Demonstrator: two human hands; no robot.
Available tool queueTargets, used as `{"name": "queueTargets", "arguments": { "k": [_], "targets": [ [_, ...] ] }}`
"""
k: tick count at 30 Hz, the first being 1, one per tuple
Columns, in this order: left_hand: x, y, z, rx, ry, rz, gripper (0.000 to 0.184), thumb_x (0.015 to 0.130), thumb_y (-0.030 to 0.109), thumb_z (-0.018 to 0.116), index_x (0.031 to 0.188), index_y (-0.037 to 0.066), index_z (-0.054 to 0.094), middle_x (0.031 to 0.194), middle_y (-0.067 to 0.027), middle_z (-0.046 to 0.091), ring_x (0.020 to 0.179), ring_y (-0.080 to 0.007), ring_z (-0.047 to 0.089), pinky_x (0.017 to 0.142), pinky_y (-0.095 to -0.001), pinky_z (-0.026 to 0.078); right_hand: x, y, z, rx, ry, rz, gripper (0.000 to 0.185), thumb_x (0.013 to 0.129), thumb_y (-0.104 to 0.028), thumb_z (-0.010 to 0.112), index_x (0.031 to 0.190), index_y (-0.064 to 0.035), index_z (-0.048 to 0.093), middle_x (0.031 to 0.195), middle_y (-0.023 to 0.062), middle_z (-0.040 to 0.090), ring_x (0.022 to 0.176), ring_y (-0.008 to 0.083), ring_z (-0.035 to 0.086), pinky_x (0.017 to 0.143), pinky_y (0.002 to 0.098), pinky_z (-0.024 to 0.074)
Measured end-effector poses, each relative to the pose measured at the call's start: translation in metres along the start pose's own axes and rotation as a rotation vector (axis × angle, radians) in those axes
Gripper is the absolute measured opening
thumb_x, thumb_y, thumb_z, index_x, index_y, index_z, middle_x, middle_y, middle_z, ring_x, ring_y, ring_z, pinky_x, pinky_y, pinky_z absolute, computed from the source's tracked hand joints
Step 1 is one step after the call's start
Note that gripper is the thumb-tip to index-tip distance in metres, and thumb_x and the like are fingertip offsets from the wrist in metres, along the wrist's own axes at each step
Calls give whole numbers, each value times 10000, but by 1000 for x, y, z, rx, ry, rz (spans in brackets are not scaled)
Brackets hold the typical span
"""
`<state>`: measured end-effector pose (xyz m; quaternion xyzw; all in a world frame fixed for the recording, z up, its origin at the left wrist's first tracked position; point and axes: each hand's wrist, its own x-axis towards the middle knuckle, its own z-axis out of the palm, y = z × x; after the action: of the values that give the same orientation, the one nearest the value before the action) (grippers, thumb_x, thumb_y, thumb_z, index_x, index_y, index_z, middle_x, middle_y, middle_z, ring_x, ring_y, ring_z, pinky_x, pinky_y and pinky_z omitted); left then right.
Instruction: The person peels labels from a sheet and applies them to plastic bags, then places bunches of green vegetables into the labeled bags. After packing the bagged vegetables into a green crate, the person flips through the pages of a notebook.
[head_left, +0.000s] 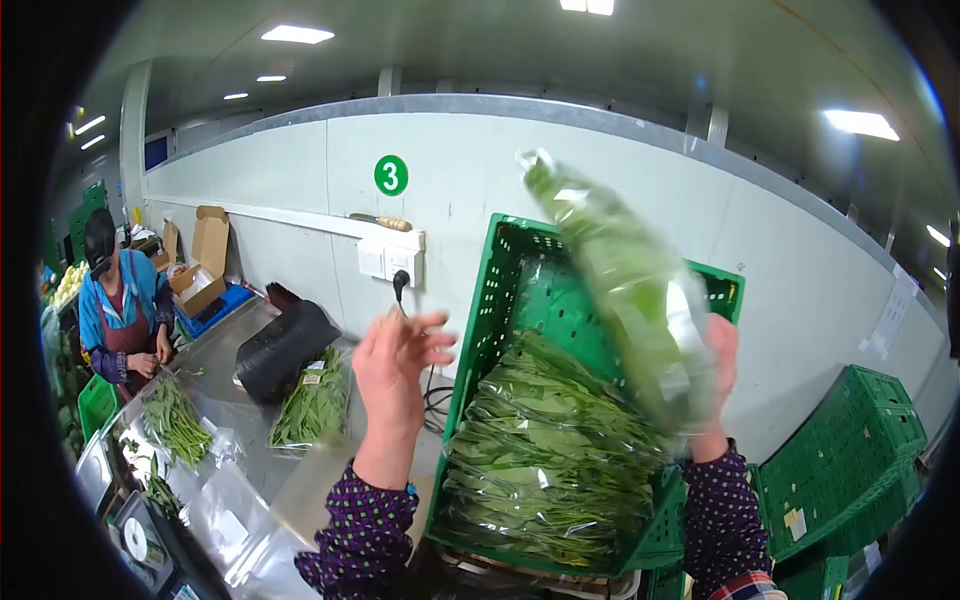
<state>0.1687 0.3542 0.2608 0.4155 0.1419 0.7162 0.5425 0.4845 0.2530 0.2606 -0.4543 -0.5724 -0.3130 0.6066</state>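
A clear plastic bag of leafy greens (635,290), smeared by motion, is raised over a green plastic crate (468,395). My right hand (718,365) grips its right side, some fingers hidden behind the bag. Beside the crate's left wall, my left hand (392,355) is lifted with fingers apart, holding nothing. Inside the crate lie several bagged bunches of leafy greens (550,440), stacked flat, filling the nearer part.
Left of me a metal table bears another bagged bunch (312,400), loose greens (177,420) and plastic bags (228,515). A co-worker (125,310) stands at its far end. Green crates (840,470) stand at right. A plug (401,280) and a knife (385,222) are at the wall.
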Motion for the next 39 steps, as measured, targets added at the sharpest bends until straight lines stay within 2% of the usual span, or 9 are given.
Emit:
{"name": "queueTargets", "arguments": {
  "k": [7,13,18,20,24,25,32,36,39],
  "targets": [
    [-47,-151,-222,201,578,-499,249,836,193,586,893,-47,553,852,-181,616,720,-261,642,621,-375,561,-101,43,73,-469,-619,-279,716,501,56,599,1191,-134,582,965,122,512,905,328,511,755,425,409],
    [-61,-161,-364,254,911,-341,296,834,176,639,962,-50,496,788,-85,554,646,-156,564,568,-290,488,-59,29,47,-442,-851,-158,653,521,101,566,1147,-83,594,946,133,522,943,348,514,794,406,429],
    [-26,-147,-442,679,1270,-115,392,804,181,677,1042,-60,481,909,-147,577,802,-232,588,740,-349,478,-76,24,40,-592,-975,-131,698,513,75,612,1193,-77,558,997,144,510,998,351,501,828,404,429],
    [-18,-134,-448,801,1399,-374,453,784,206,703,1066,-62,471,989,-193,584,935,-296,591,818,-376,457,-81,21,38,-521,-1003,42,779,500,53,666,1251,-73,502,1045,150,493,1017,356,491,845,413,432],
    [-3,-125,-438,62,1126,-539,527,780,226,714,1193,2,477,1150,-222,552,943,-352,610,725,-431,534,-68,13,22,-440,-1087,164,876,471,13,721,1297,-46,438,1200,168,461,1121,365,456,919,403,419],
    [-2,-137,-444,120,1135,-533,525,790,239,702,1180,-25,471,1022,-209,588,771,-382,627,563,-450,550,-66,4,21,-435,-1093,173,865,496,33,734,1303,-43,433,1233,200,469,1152,389,461,970,404,408],
    [-8,-165,-445,138,1065,-511,413,782,193,706,1087,-28,537,976,-179,597,721,-315,636,546,-429,584,-97,31,9,-403,-1018,181,914,501,52,718,1348,-39,386,1312,203,419,1241,389,384,1051,406,328],
    [-7,-167,-438,116,1059,-521,380,813,195,679,1068,-48,534,978,-180,595,758,-322,632,538,-414,563,-88,20,5,-576,-1075,-53,593,784,-151,687,1324,-59,461,1297,210,484,1181,385,464,958,432,410],
    [-11,-164,-433,109,1039,-540,379,838,201,657,1075,-66,530,1004,-187,594,827,-318,621,582,-404,556,-88,18,6,-568,-1163,112,772,744,-115,702,1420,-76,333,1410,234,360,1294,412,327,1060,446,307]
  ]
}}
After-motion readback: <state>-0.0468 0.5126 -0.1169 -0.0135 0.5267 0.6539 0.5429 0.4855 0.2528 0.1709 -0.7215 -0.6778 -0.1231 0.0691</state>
